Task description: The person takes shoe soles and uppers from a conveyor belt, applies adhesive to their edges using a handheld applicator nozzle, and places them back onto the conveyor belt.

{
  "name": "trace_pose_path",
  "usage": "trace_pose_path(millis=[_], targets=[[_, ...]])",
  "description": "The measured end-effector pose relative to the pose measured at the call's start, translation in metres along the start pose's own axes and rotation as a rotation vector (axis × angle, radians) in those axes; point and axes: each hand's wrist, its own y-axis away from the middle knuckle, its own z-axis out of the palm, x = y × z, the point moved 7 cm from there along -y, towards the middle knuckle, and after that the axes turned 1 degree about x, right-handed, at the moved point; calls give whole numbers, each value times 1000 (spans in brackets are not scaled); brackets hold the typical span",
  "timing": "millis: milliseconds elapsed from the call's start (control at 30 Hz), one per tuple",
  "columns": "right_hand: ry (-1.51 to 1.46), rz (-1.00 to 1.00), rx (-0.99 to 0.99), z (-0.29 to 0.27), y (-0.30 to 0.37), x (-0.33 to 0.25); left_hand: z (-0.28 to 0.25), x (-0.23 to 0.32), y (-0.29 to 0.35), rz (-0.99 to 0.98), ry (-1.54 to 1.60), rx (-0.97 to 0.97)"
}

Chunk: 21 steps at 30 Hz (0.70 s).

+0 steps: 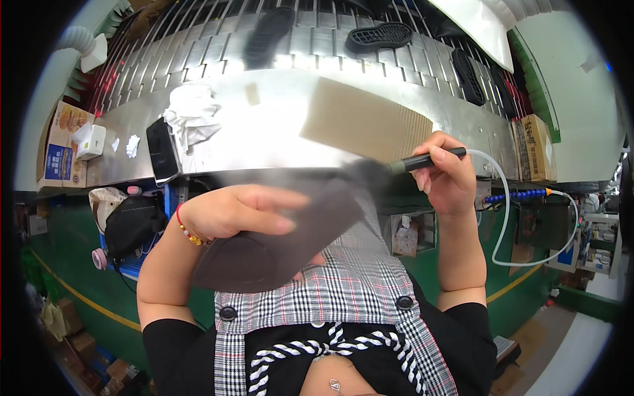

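My left hand [241, 210], with a red beaded bracelet at the wrist, grips a flat, dark brown-grey shoe insole [241, 263] in front of my checked apron. Fingertips show below its lower edge, and its far end is smeared by motion. In my right hand [449, 168], fingers closed round it, is a brush with a black handle [434, 160]. A white hose [500, 178] runs from the handle's end. The brush's dark head [368, 175] is blurred beside the far end of the insole; whether they touch I cannot tell.
A metal bench [257, 135] bears a cardboard sheet [360, 119], a white cloth [191, 113] and a phone [160, 148]. Behind it, a slatted conveyor [317, 39] carries several black soles [378, 37]. Boxes [533, 148] stand at both ends. A bag [135, 221] lies at left.
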Motion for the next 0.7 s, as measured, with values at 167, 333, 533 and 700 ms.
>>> trace_pose_path(millis=[167, 333, 533, 700], targets=[[39, 45, 19, 0, 3, 3, 2, -1, 0, -12, 11, -12], [48, 48, 6, -1, 3, 5, -2, -5, -4, -18, 21, 5], [43, 58, -47, -1, 1, 6, -7, -7, -8, -21, 55, -33], [92, 73, -112, -1, -2, 4, -7, -9, -12, 48, 118, -50]])
